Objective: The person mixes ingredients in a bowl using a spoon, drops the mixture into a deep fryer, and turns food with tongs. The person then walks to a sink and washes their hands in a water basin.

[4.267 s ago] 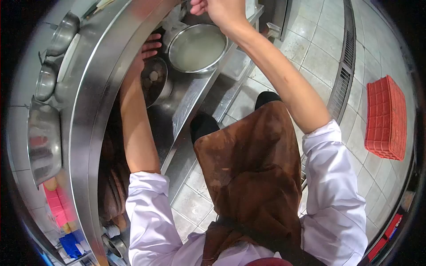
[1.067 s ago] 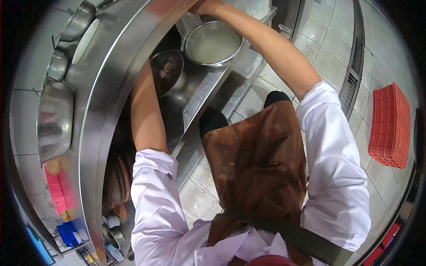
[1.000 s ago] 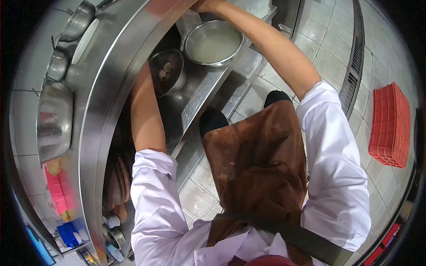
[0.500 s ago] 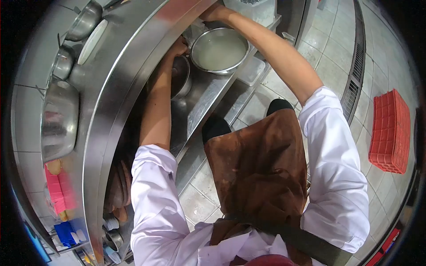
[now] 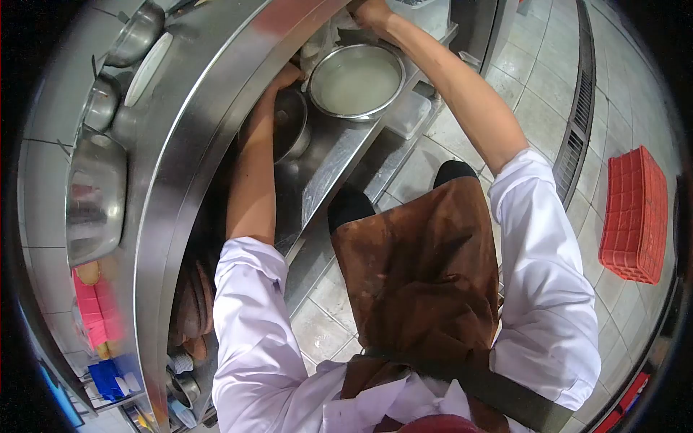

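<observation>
Under the overhanging steel counter, my left hand (image 5: 286, 75) is closed beside a crumpled clear plastic bag (image 5: 315, 50). The counter edge hides part of its fingers, and I cannot make out what they hold. My right hand (image 5: 371, 14) reaches further back at the top of the view, its fingers curled and partly covered by the counter edge. What it grips is hidden. Between and below the hands, a round steel bowl (image 5: 357, 81) of cloudy whitish liquid sits on the steel shelf (image 5: 328, 167). A dark-looking metal bowl (image 5: 290, 126) stands beside my left forearm.
Steel bowls (image 5: 96, 198) and a white plate (image 5: 149, 70) rest on the countertop (image 5: 155, 119) at left. A translucent container (image 5: 422, 16) stands behind the liquid bowl, and a clear plastic tub (image 5: 409, 115) sits lower. At right, a red crate (image 5: 635, 215) lies on the tiled floor near a drain grate (image 5: 580, 108).
My right hand has shifted slightly right and down, showing more from behind the counter edge. My left hand has moved slightly left. A dark patch now shows just behind the liquid bowl.
</observation>
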Demonstrator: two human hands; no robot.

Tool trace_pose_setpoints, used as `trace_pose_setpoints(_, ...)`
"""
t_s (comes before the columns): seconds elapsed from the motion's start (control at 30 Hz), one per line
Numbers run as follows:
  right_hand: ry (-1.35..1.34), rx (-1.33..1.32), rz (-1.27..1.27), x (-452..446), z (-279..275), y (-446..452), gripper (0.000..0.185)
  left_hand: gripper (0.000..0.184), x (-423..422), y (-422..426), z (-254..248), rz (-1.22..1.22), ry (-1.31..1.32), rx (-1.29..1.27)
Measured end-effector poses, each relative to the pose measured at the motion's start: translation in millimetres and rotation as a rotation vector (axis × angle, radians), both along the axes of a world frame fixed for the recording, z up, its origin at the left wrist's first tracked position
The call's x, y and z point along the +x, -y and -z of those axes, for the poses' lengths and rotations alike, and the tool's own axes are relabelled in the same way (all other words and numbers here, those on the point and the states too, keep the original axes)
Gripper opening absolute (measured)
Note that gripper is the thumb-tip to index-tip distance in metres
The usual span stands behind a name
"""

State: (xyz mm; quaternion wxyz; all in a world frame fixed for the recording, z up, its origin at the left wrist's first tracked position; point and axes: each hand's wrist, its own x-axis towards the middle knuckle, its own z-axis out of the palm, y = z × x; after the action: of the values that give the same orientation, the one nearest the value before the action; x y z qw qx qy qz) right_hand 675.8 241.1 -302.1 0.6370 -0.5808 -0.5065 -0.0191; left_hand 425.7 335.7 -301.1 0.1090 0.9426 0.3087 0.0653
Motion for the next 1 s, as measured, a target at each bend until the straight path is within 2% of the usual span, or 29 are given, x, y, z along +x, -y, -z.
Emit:
trace_pose_setpoints(0.03, 0.047, 0.048, 0.031, -6.8, -8.7, 12.3, 0.033, 0.058, 2.6, -7.3, 1.3, 0.014, -0.014, -0.002)
trace_pose_setpoints(0.13, -0.261, -0.139, -0.020, -31.1, -50.6, 60.3, 0.026, 0.072, 4.2, -3.8, -2.9, 0.062, 0.105, -0.060)
trace_pose_setpoints(0.17, -0.298, -0.080, -0.057, -30.8, -52.6, 64.3, 0.023, 0.076, 4.5, 6.8, -10.6, 0.079, 0.172, -0.088)
trace_pose_setpoints(0.23, -0.369, 0.040, -0.132, -30.0, -56.2, 71.7, 0.019, 0.080, 6.1, 22.8, -24.5, 0.145, 0.262, 0.033)
trace_pose_setpoints(0.33, -0.207, -0.023, 0.015, -35.5, -63.7, 87.6, 0.019, 0.084, 19.4, -2.9, -16.0, 0.260, 0.367, 0.081)
trace_pose_setpoints(0.43, 0.212, 0.082, 0.157, -25.9, -59.0, 73.4, 0.018, 0.082, 30.8, 1.7, -12.9, 0.334, 0.452, 0.097)
trace_pose_setpoints(0.53, 0.181, 0.010, 0.061, -30.0, -69.4, 83.8, 0.019, 0.079, 33.2, 20.6, -19.7, 0.281, 0.452, 0.074)
trace_pose_setpoints(0.63, 0.365, 0.387, 0.121, -27.8, -71.7, 68.7, 0.020, 0.079, 33.1, 22.6, -23.9, 0.221, 0.347, 0.124)
trace_pose_setpoints(0.73, 0.239, 0.298, 0.152, -35.5, -76.7, 87.3, 0.020, 0.082, 35.0, 0.3, -11.9, 0.240, 0.349, 0.134)
trace_pose_setpoints(0.83, -0.008, -0.101, 0.004, -39.8, -91.2, 106.6, 0.019, 0.085, 34.9, 4.6, -14.0, 0.243, 0.404, 0.082)
trace_pose_setpoints(0.93, 0.304, 0.066, 0.140, -14.3, -64.6, 69.7, 0.018, 0.089, 34.3, 15.0, -17.1, 0.211, 0.411, 0.051)
trace_pose_setpoints(1.0, 0.251, 0.020, 0.128, -12.1, -66.0, 77.5, 0.017, 0.091, 36.1, 12.5, -14.4, 0.235, 0.419, 0.062)
